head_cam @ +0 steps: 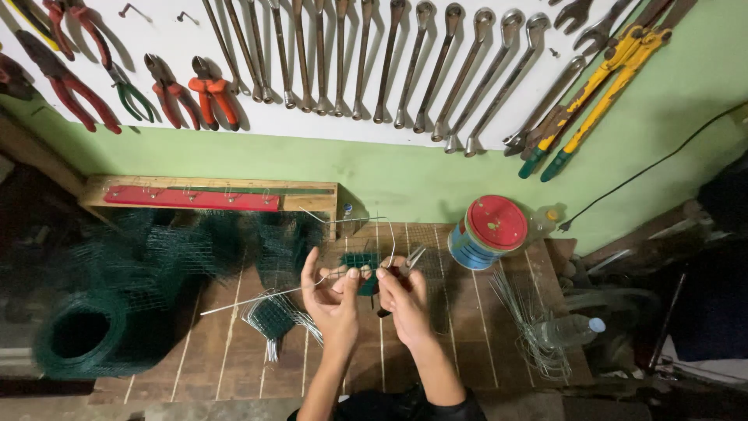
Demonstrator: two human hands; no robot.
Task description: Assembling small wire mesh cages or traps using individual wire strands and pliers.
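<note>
- Left hand (331,300) is raised over the middle of the wooden table (475,312), thumb and fingertips pinched on a small square of green mesh (360,263) and on a long bare wire (257,298) that slants down toward the table's left side.
- Right hand (401,300) is just beside the left, nearly touching it, and is closed around a pair of pliers (411,261); the plier tips point up and right, close to the mesh piece.
- Mesh piece sits between both hands, above the table's centre, off the surface.
- On the table below the left hand: a bundle of bent wire and mesh scraps (274,318).
- Left edge: a roll of green mesh (82,335), with more mesh piled behind it.
- Back edge, right of centre: a round tin with a red lid (491,230).
- Right edge: a fan of loose wires (530,331) and a clear plastic bottle (567,330).
- Wall behind: a row of wrenches (389,62) and red-handled pliers (195,90).
</note>
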